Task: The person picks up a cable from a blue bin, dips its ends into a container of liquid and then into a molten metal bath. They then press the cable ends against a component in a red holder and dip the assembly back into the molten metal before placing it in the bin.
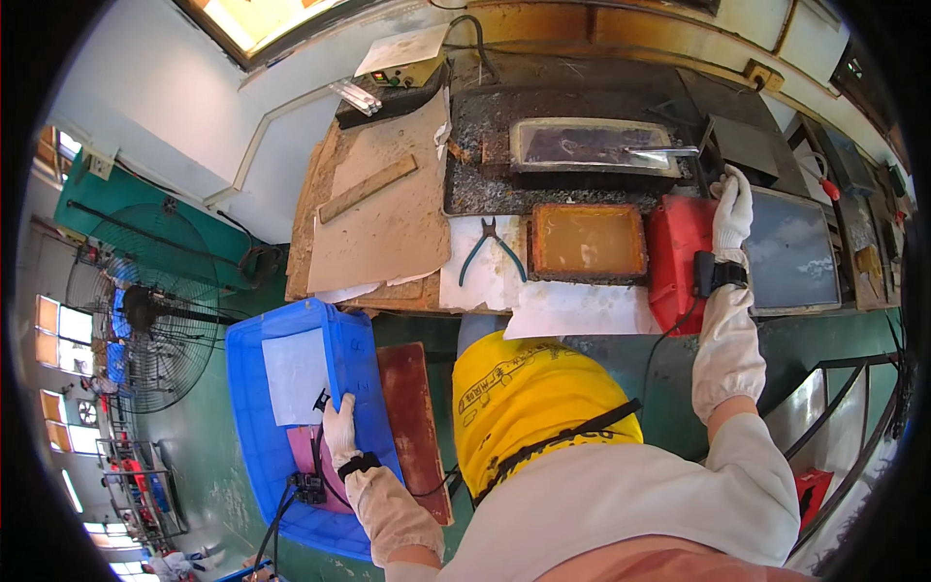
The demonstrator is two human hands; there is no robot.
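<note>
White-gloved and well apart, my left hand is at the blue bin, my right hand at the red bin; whether either grips, I cannot tell.

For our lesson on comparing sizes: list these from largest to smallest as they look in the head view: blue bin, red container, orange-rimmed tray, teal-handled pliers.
1. Blue bin
2. Red container and orange-rimmed tray: too alike to rank
3. Teal-handled pliers
</note>
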